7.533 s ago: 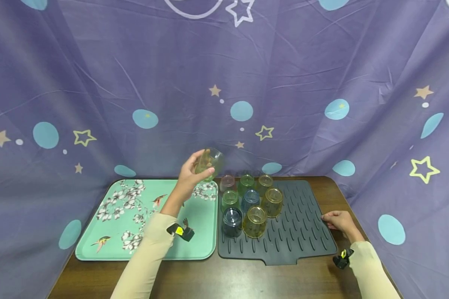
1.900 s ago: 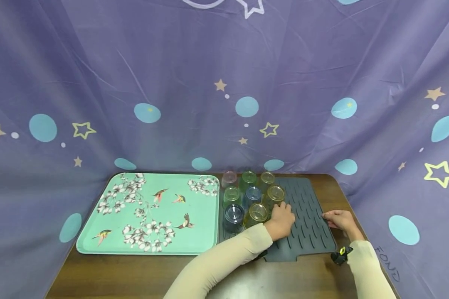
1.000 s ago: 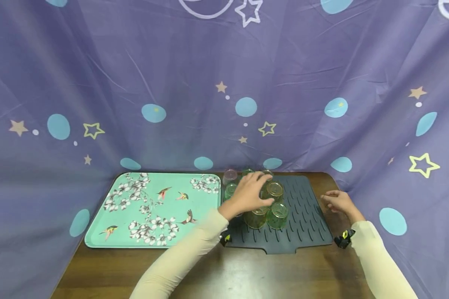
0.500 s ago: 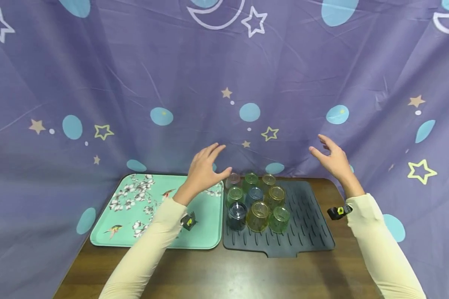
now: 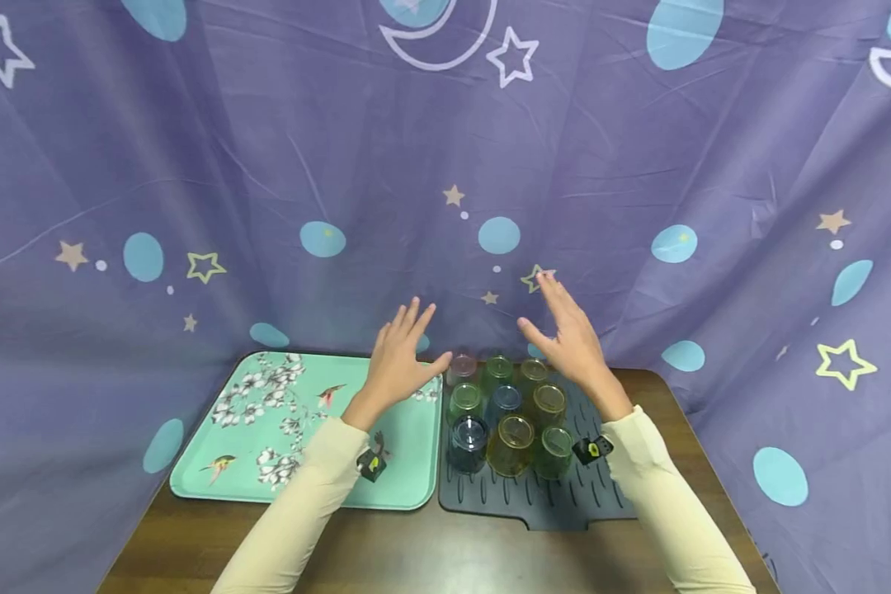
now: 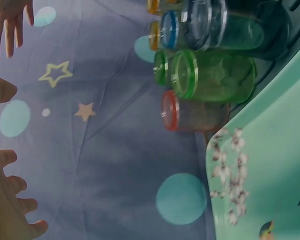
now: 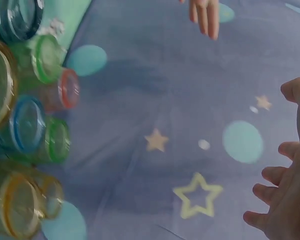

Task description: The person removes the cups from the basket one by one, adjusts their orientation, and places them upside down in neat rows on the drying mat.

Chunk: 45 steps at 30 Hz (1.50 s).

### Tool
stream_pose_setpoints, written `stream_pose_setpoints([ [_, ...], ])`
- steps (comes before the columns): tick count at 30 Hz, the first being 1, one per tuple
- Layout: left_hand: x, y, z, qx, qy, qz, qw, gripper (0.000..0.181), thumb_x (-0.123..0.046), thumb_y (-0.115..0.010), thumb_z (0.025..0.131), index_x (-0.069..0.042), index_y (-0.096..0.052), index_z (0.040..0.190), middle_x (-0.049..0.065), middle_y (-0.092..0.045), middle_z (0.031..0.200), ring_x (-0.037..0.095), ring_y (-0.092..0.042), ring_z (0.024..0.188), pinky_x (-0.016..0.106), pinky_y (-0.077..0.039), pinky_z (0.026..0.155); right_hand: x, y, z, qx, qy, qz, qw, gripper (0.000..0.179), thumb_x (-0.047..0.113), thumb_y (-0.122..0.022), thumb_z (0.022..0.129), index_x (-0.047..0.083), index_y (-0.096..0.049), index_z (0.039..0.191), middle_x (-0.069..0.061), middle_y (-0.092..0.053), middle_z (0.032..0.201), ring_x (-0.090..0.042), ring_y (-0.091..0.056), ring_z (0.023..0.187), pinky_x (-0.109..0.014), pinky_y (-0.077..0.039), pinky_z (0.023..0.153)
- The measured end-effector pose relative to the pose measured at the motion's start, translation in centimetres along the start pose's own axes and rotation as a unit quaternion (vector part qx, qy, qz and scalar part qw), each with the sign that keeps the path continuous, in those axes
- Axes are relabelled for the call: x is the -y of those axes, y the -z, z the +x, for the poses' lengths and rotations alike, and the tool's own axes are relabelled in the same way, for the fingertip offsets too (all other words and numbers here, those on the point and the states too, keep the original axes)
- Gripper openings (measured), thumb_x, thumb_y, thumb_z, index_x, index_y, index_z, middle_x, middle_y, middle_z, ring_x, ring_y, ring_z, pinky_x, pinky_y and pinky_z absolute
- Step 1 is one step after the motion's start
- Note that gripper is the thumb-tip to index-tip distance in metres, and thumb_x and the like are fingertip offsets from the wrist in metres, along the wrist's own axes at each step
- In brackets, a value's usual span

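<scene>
My left hand (image 5: 401, 359) hovers over the tray's back right part, fingers spread, holding nothing. My right hand (image 5: 573, 342) is raised behind and above the glasses, also with extended fingers and nothing in it. Below them, coloured glass tumblers stand upside down in three rows on a dark drying mat (image 5: 520, 499). The front row has a dark blue glass (image 5: 468, 445), an amber glass (image 5: 511, 450) and a green glass (image 5: 554, 454). Behind are a light green glass (image 5: 465, 402), a blue glass (image 5: 506, 399) and a yellow glass (image 5: 549, 403). A pink glass (image 6: 200, 111) is at the back left.
A mint tray (image 5: 215, 491) with printed flowers and birds lies left of the mat, close to its edge. Both rest on a brown wooden table (image 5: 416, 549). A purple patterned curtain (image 5: 386, 181) hangs close behind.
The left hand has set the green glass on the mat's front right, let go and moved back left. The right hand has left the mat's right edge, risen and swung left.
</scene>
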<state>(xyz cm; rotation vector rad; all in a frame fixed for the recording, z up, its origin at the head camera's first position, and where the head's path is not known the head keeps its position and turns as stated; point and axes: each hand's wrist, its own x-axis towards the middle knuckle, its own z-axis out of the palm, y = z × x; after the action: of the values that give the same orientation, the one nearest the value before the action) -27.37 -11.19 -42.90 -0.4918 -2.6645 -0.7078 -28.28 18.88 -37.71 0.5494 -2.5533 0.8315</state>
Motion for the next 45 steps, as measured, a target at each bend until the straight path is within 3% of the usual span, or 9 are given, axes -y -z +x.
stream_pose_setpoints([
  [9, 0.5, -2.6, -0.5, 0.031, 0.007, 0.017, 0.9993, 0.085, -0.062, -0.057, 0.095, -0.025, -0.023, 0.164, 0.010, -0.015, 0.171, 0.035, -0.012, 0.159, 0.064, -0.015, 0.124, 0.1, -5.4, -1.3, 0.063, -0.010, -0.028, 0.9975, 0.080, 0.058, -0.052, 0.099, 0.026, -0.018, 0.165, -0.007, -0.017, 0.172, -0.030, -0.011, 0.160, -0.063, -0.012, 0.125],
  [19, 0.8, -3.6, -0.3, 0.068, 0.020, 0.024, 0.9972, 0.083, -0.063, -0.054, 0.097, -0.027, -0.022, 0.164, 0.009, -0.014, 0.172, 0.035, -0.006, 0.159, 0.066, -0.008, 0.124, -0.1, -8.9, -2.4, 0.124, -0.021, -0.047, 0.9909, 0.081, 0.061, -0.051, 0.099, 0.029, -0.016, 0.165, -0.008, -0.013, 0.172, -0.031, -0.006, 0.160, -0.066, -0.008, 0.124],
  [26, 1.2, -3.9, -0.5, 0.118, 0.014, 0.052, 0.9916, 0.085, -0.072, -0.046, 0.096, -0.028, -0.020, 0.164, 0.007, -0.012, 0.172, 0.038, -0.006, 0.159, 0.067, -0.008, 0.124, -0.4, -9.8, -2.9, 0.167, -0.030, -0.045, 0.9844, 0.082, 0.061, -0.050, 0.100, 0.027, -0.013, 0.165, -0.009, -0.011, 0.172, -0.032, -0.006, 0.160, -0.065, -0.008, 0.125],
  [37, 1.4, -4.1, -0.3, 0.148, 0.013, 0.075, 0.9861, 0.084, -0.071, -0.045, 0.097, -0.028, -0.020, 0.164, 0.007, -0.013, 0.171, 0.036, -0.003, 0.159, 0.065, -0.003, 0.125, -0.9, -10.0, -2.8, 0.221, -0.030, -0.076, 0.9718, 0.085, 0.067, -0.042, 0.100, 0.029, -0.003, 0.165, -0.003, 0.001, 0.173, -0.029, 0.001, 0.160, -0.062, -0.003, 0.126],
  [45, 1.6, -5.1, -0.7, 0.168, 0.009, 0.080, 0.9824, 0.082, -0.071, -0.042, 0.098, -0.030, -0.017, 0.164, 0.006, -0.009, 0.172, 0.035, 0.000, 0.159, 0.064, -0.005, 0.126, -1.3, -10.5, -3.2, 0.238, -0.022, -0.084, 0.9675, 0.084, 0.067, -0.040, 0.101, 0.026, -0.006, 0.165, -0.004, 0.000, 0.173, -0.028, -0.001, 0.160, -0.061, -0.003, 0.127],
])
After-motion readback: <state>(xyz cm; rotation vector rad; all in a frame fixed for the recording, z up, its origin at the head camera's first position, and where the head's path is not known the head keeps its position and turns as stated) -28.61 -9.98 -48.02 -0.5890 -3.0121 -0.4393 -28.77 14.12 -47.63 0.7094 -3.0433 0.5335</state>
